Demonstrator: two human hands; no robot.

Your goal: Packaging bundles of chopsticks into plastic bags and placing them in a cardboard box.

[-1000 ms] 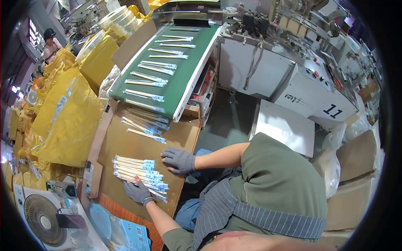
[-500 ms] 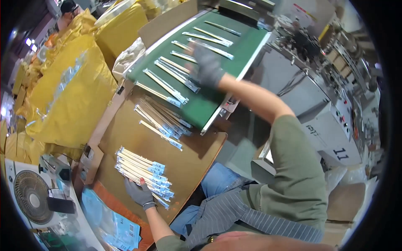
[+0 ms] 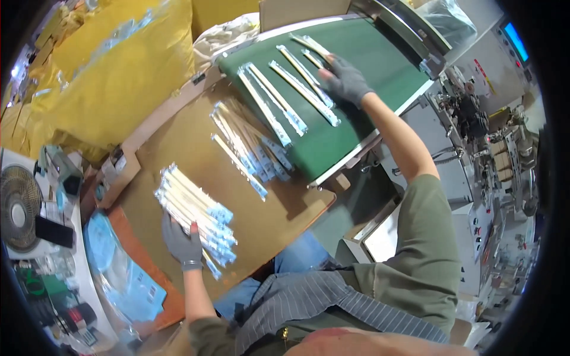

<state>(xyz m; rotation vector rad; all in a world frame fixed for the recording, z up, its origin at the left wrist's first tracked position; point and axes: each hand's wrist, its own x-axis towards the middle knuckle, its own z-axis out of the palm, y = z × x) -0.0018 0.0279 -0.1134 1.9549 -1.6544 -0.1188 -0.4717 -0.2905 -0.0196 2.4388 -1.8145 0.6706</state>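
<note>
Wrapped chopsticks in clear sleeves with blue ends lie in a neat pile (image 3: pixel 190 202) on the brown board. My left hand (image 3: pixel 181 240), in a grey glove with bare fingertips, rests along the pile's near left side. Its thumb touches the top sticks and its fingers lie stretched beside them. On the green belt (image 3: pixel 368 47) several more wrapped chopsticks (image 3: pixel 303 86) lie slanted, roughly side by side. My right hand (image 3: pixel 347 80), gloved alike, reaches over the farthest of these, thumb and fingers apart, fingertips at the sticks. What lies under its palm is hidden.
A looser heap of wrapped chopsticks (image 3: pixel 246 139) lies on the board (image 3: pixel 285 207) below the belt's end, with one pack apart. Yellow bags (image 3: pixel 119 77) stand at left. A fan (image 3: pixel 18 204) and phone (image 3: pixel 54 231) sit left; machinery (image 3: pixel 469 136) flanks the belt's right.
My view has turned and shifted. My right hand has moved to the farthest packs on the belt, and the packs there lie closer together. My left hand stays at the pile.
</note>
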